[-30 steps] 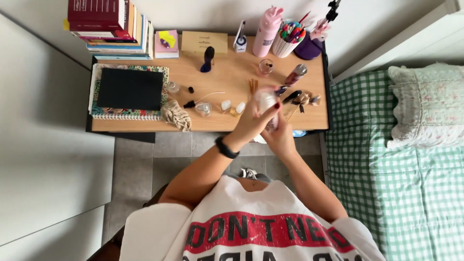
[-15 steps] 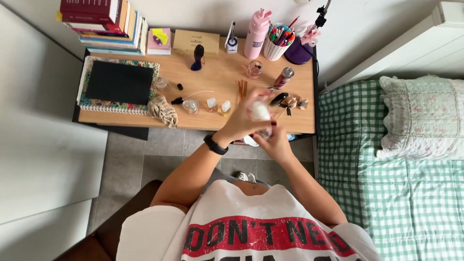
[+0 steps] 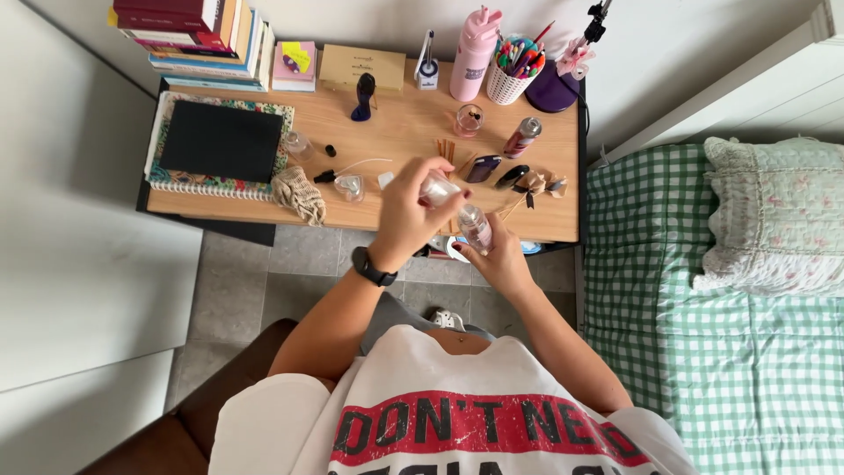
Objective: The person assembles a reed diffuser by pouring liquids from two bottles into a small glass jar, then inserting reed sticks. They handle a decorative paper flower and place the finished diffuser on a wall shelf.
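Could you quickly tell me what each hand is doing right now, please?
Left hand: closed around a small clear cap.
Right hand: closed around a small clear bottle.

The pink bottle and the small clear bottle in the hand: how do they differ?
The pink bottle is opaque and tall; the clear bottle is see-through and much smaller. The pink bottle stands upright at the back of the desk, untouched; the clear bottle is tilted in the right hand, off the desk. The left hand holds a small clear piece beside it.
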